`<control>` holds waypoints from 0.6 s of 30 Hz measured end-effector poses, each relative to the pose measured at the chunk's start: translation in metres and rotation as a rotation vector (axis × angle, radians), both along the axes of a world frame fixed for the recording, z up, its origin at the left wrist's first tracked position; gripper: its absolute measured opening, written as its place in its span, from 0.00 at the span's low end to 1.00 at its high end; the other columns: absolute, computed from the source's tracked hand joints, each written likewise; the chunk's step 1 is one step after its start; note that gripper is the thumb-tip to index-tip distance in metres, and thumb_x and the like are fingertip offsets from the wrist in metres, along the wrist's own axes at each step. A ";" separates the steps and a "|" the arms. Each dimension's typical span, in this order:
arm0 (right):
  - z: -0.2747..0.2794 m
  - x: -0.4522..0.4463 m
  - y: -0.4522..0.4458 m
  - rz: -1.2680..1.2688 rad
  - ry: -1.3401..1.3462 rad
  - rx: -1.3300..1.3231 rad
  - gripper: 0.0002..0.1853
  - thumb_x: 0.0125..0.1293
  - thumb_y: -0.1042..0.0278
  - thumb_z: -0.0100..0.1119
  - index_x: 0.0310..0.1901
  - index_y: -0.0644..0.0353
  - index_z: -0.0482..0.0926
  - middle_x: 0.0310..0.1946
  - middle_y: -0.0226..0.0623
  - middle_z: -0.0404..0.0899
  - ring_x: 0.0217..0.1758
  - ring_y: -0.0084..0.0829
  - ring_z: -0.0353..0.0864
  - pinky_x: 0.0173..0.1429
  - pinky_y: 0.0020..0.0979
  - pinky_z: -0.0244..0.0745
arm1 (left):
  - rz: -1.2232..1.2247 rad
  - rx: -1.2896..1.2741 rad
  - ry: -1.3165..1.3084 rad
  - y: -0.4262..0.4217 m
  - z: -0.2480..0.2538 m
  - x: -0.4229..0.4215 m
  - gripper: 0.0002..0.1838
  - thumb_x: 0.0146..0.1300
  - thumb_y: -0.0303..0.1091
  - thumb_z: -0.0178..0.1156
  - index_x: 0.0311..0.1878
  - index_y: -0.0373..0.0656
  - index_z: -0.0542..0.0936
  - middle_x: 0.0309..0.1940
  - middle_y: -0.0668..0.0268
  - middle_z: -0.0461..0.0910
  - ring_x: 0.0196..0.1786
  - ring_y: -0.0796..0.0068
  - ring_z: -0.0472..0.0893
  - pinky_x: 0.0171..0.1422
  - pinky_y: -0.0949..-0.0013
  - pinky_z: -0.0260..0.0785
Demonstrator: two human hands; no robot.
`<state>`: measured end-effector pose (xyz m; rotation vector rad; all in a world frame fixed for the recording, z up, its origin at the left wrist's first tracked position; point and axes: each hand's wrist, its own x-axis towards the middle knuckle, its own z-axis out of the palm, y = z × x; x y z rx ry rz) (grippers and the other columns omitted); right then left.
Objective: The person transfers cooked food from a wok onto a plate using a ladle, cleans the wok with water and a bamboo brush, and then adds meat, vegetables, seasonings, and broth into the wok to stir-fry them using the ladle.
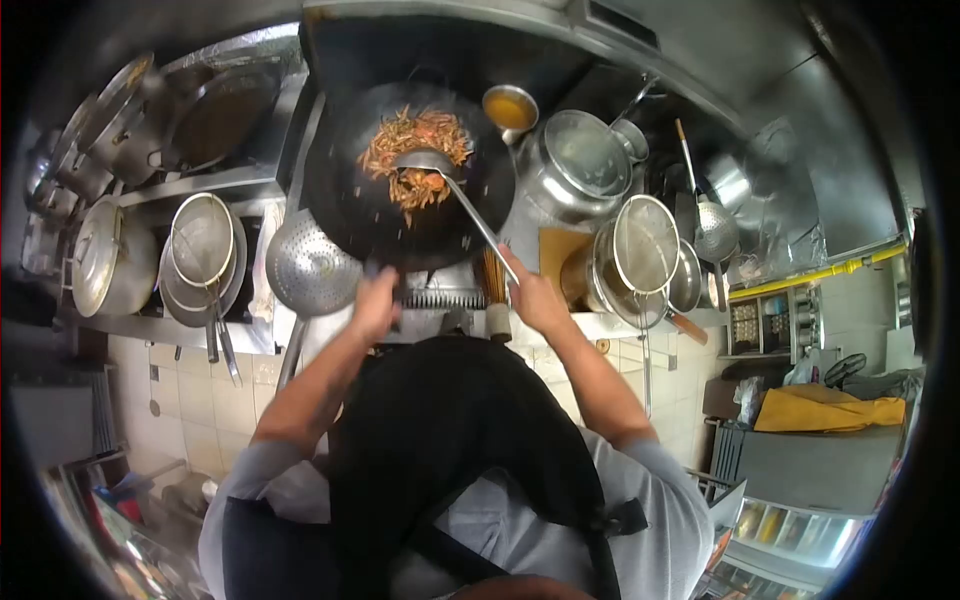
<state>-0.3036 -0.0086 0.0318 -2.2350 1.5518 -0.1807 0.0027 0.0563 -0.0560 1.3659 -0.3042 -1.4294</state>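
My right hand (538,300) is closed around the long handle of a metal ladle (468,205). The ladle's bowl rests among brown and reddish food pieces (410,145), which look like shredded or small chunks, in a large black wok (340,205). At the wok's near edge, my left hand (376,303) is closed, slightly blurred by motion, and appears to grip the wok at its rim or handle. The exact grip is hard to see. A perforated skimmer (312,262) lies just left of that hand.
A small pan of orange-brown liquid (510,107) stands at the wok's right. Further right are a lidded metal pot (587,155), a mesh strainer (646,243) and a perforated ladle (715,232). On the left sit another strainer (202,238), a lidded pot (112,262) and a dark pan (222,120).
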 end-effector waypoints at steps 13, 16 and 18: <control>-0.003 0.029 0.012 -0.020 -0.070 0.076 0.43 0.75 0.67 0.62 0.87 0.32 0.57 0.37 0.66 0.86 0.40 0.70 0.86 0.53 0.61 0.83 | -0.029 0.098 0.115 -0.094 -0.002 0.026 0.14 0.71 0.38 0.62 0.32 0.41 0.74 0.22 0.64 0.70 0.17 0.74 0.65 0.18 0.69 0.53; -0.018 0.008 0.028 0.151 -0.220 0.066 0.41 0.75 0.67 0.61 0.87 0.33 0.58 0.35 0.67 0.86 0.41 0.71 0.86 0.53 0.63 0.82 | -0.035 0.077 0.116 -0.099 0.002 0.028 0.14 0.72 0.38 0.62 0.32 0.40 0.74 0.23 0.64 0.70 0.18 0.73 0.66 0.18 0.69 0.54; -0.017 0.023 0.007 0.066 -0.148 0.067 0.41 0.75 0.67 0.60 0.86 0.33 0.58 0.36 0.68 0.86 0.42 0.71 0.86 0.54 0.63 0.83 | -0.049 0.093 0.121 -0.099 -0.008 0.027 0.13 0.72 0.39 0.62 0.35 0.41 0.75 0.25 0.65 0.70 0.18 0.74 0.66 0.17 0.70 0.54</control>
